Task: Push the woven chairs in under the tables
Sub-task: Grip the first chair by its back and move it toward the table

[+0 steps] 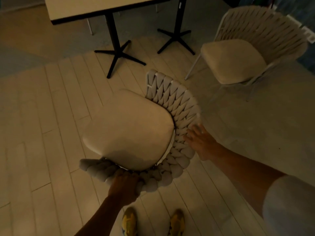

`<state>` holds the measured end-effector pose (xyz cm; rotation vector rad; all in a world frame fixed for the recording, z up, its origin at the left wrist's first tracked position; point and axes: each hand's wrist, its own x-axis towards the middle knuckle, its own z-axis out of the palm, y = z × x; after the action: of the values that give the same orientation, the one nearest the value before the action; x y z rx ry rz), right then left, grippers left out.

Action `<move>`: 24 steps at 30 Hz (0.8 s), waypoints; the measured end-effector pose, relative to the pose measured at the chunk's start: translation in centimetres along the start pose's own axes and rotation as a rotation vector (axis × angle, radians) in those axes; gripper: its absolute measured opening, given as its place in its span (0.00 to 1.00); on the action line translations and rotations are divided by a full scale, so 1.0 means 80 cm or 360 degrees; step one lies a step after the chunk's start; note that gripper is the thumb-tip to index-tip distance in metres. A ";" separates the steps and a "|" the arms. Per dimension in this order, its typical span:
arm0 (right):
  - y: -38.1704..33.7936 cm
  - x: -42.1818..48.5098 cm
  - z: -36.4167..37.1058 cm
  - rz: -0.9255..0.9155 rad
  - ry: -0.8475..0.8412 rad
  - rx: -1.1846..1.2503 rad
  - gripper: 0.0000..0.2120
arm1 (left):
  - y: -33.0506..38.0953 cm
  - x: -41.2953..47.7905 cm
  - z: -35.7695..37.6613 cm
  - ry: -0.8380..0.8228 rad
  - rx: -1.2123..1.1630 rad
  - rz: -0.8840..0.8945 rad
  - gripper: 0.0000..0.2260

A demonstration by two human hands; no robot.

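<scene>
A woven chair (pixel 129 132) with a cream seat cushion and a curved braided back stands right in front of me, its seat facing the table (pixel 95 7) at the top. My left hand (pixel 124 188) grips the near part of the woven back rim. My right hand (pixel 201 142) rests with straight fingers on the right side of the same woven back. A second woven chair (pixel 235 60) stands apart at the upper right, out from the table.
Two black cross-shaped table bases (pixel 119 53) (pixel 175 38) stand on the pale plank floor beyond the chair. My yellow shoes (pixel 129 222) show at the bottom edge. Bare floor lies to the left of the near chair.
</scene>
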<state>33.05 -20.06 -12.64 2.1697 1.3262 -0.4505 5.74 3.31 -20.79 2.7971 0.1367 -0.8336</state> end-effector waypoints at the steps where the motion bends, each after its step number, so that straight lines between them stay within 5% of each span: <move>1: 0.002 0.006 0.005 -0.0019 0.0038 0.0011 0.33 | -0.001 0.003 0.005 -0.0008 -0.0001 -0.0006 0.16; 8: -0.011 0.047 0.041 -0.0051 0.0341 -0.0028 0.10 | -0.012 0.012 0.007 0.0100 0.0061 0.0130 0.14; 11: -0.013 0.057 0.063 0.0004 0.0363 0.0013 0.13 | -0.010 0.014 0.001 0.0035 0.0008 0.0106 0.18; 13: -0.011 0.057 0.069 0.0021 0.0354 0.0134 0.04 | -0.010 0.014 -0.001 0.0035 0.0030 0.0139 0.19; 15: -0.012 0.060 0.075 0.0026 0.0193 0.0212 0.12 | -0.014 0.013 0.002 0.0078 0.0067 0.0163 0.19; 24: -0.027 0.033 0.090 0.0113 0.0144 0.0256 0.14 | -0.030 0.020 -0.004 -0.0064 0.0284 0.0242 0.16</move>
<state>32.35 -21.80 -20.35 2.3870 1.2948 -0.4498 6.87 5.74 -21.81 2.9065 -0.1633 -0.9045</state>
